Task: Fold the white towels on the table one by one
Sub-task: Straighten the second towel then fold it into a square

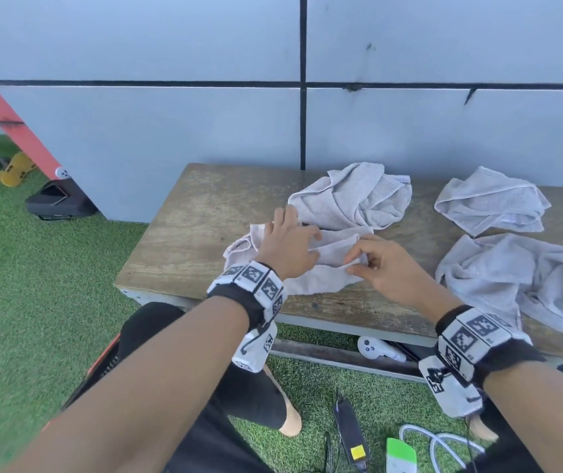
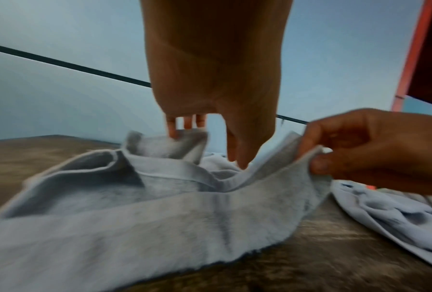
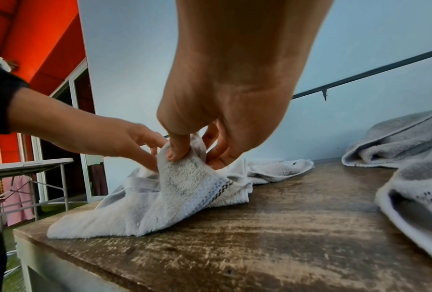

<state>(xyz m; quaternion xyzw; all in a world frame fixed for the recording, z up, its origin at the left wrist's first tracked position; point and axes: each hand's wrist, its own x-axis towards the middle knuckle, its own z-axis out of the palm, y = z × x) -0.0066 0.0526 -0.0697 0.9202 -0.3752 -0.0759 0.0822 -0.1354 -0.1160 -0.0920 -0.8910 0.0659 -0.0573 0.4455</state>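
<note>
**Working the near towel at the front edge**

Grey wall panels with dark seams stand behind a worn wooden table, which sits on green artificial turf.

Four white towels on the tabletop. The towel in hand lies crumpled at the front edge, left of centre, one end trailing toward the table's left side. A second towel is bunched just behind it, touching or nearly so. A third towel sits at the back right, apart from the rest. A fourth towel is spread loosely at the front right.

My right hand pinches a raised edge of the towel in hand between thumb and curled fingers; the right wrist view shows the cloth lifted into a peak under that pinch, with a dotted woven band running across it. My left hand reaches over the same towel, fingers extended and pointing down, tips touching a raised fold of the cloth. Whether they actually grip it, I cannot tell.

Under the table: a white controller. On the turf near my knees, a black adapter and a white cable.
</note>
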